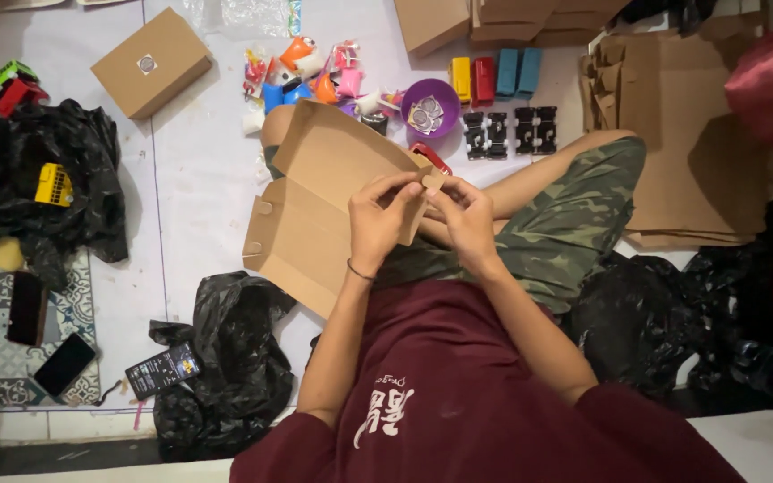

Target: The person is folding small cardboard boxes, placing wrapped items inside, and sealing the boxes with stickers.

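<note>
1. White floor sheet (199, 170) strewn with toy cars.
2. Folding step: left hand (380, 219) and right hand (467, 217) pinch the cardboard box (315, 210) flap, at nine o'clock of the lap.
3. Next, I judge: tuck the flap squarely.

brown cardboard box (315, 215), camouflage shorts (565, 233), purple bowl (431, 107)

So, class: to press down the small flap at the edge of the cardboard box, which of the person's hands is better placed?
Probably the right hand: its fingertips pinch the small flap directly. The left hand grips the edge of the cardboard box beside it, seemingly steadying it.
</note>
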